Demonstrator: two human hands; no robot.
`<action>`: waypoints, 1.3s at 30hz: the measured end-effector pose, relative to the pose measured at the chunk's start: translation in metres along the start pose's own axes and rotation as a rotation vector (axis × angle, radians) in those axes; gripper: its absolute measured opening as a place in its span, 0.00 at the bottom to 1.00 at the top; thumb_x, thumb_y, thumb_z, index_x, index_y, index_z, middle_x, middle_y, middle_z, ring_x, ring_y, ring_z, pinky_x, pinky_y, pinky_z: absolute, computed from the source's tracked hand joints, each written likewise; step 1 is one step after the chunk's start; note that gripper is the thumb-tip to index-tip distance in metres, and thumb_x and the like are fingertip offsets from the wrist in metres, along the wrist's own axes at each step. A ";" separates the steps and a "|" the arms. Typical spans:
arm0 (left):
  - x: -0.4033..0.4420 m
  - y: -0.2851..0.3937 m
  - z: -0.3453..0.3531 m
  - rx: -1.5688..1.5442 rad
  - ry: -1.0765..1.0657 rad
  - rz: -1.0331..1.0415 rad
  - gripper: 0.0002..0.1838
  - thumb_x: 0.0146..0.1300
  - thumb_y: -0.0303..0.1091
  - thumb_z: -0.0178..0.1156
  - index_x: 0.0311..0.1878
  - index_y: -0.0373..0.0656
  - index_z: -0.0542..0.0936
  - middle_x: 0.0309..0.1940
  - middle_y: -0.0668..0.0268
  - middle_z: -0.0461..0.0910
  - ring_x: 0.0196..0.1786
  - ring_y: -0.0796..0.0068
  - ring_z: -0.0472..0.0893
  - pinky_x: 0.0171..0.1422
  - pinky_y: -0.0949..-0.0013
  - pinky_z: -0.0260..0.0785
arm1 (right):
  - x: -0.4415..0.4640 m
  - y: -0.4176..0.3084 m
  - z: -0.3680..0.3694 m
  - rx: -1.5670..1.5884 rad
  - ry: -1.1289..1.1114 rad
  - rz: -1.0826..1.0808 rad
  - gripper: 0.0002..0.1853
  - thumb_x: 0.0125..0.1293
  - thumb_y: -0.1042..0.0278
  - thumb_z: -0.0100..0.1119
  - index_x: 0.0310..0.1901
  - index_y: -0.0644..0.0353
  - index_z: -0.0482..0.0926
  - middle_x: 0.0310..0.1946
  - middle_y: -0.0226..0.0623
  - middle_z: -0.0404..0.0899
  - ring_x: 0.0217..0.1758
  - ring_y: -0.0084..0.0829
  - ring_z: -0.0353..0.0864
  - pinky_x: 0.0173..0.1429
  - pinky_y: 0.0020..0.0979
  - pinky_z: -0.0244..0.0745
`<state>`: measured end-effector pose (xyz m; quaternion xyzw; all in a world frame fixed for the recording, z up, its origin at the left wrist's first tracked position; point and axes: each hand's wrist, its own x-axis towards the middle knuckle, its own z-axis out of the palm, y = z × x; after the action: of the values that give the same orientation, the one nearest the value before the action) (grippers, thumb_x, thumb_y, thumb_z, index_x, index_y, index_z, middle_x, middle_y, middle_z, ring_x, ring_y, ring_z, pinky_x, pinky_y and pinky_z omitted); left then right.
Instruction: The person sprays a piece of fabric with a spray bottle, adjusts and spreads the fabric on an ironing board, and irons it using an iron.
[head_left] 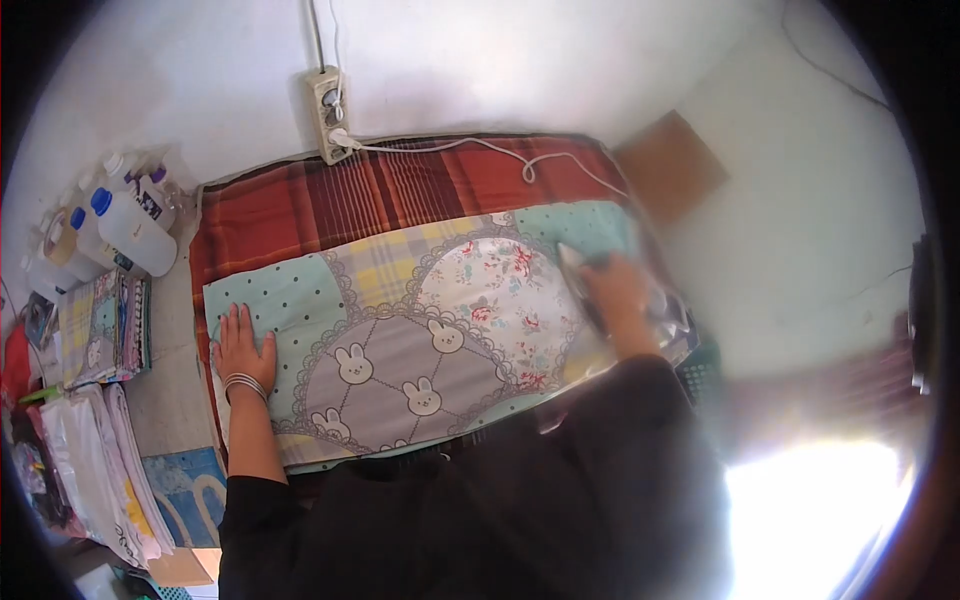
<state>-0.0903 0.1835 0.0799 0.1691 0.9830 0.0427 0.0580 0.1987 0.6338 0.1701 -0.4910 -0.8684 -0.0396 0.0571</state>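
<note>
A patterned cloth (450, 340) with bunnies, flowers, plaid and dotted green patches lies spread over a red striped cloth (270, 225). On its left end, over the dotted green patch, my left hand (243, 350) rests flat with fingers spread and bangles at the wrist. My right hand (615, 290) is wrapped round a clothes iron (570, 258) at the cloth's right end; motion blurs both. The iron's pale pointed front shows, while much of its body is hidden behind the hand.
A power strip (328, 115) hangs on the wall, with a white cord (450, 147) running right along the back edge. Several plastic bottles (137, 230) stand at the left, near folded cloths (100, 330) and plastic-wrapped packs (95, 460). Bright light glares at lower right.
</note>
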 end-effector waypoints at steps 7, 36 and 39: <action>0.001 0.001 0.001 0.011 0.007 -0.003 0.36 0.62 0.49 0.49 0.73 0.52 0.54 0.75 0.68 0.48 0.76 0.66 0.47 0.76 0.49 0.39 | 0.010 -0.048 -0.021 0.048 -0.110 -0.125 0.26 0.51 0.40 0.63 0.44 0.53 0.77 0.41 0.40 0.82 0.47 0.42 0.81 0.49 0.41 0.74; -0.104 -0.090 0.031 -0.277 0.486 0.146 0.28 0.61 0.40 0.55 0.63 0.39 0.67 0.61 0.50 0.68 0.62 0.51 0.69 0.65 0.57 0.62 | -0.042 -0.154 -0.067 0.401 -0.242 -0.708 0.18 0.50 0.54 0.67 0.40 0.55 0.82 0.39 0.41 0.83 0.43 0.39 0.82 0.50 0.37 0.73; -0.151 -0.118 0.045 -0.406 0.485 -0.203 0.17 0.61 0.43 0.57 0.46 0.40 0.77 0.43 0.54 0.79 0.47 0.51 0.76 0.53 0.55 0.68 | -0.127 -0.214 -0.065 0.270 -0.301 -0.954 0.22 0.51 0.49 0.68 0.41 0.56 0.80 0.37 0.42 0.82 0.43 0.45 0.80 0.48 0.41 0.72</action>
<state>0.0178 0.0250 0.0377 0.0400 0.9514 0.2708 -0.1415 0.0838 0.4076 0.2142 -0.0287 -0.9917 0.1220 -0.0300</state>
